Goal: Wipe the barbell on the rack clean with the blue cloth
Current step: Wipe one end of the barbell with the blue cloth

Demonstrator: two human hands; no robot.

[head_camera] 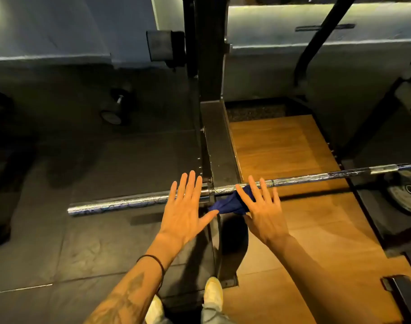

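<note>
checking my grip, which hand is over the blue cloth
The right hand: the blue cloth hangs off the barbell under its spread fingers. The left hand hovers flat beside it, over bare bar.

Lying across the dark steel rack upright [219, 146]: a long silvery steel barbell [300, 177], slanting from the lower left up to the right edge, its thicker bare sleeve jutting out leftward. Hanging bunched just beside the bar, near the upright: a dark blue crumpled cloth [232, 203], drooping below the shaft, partly hidden, contact with the bar unclear.
</note>
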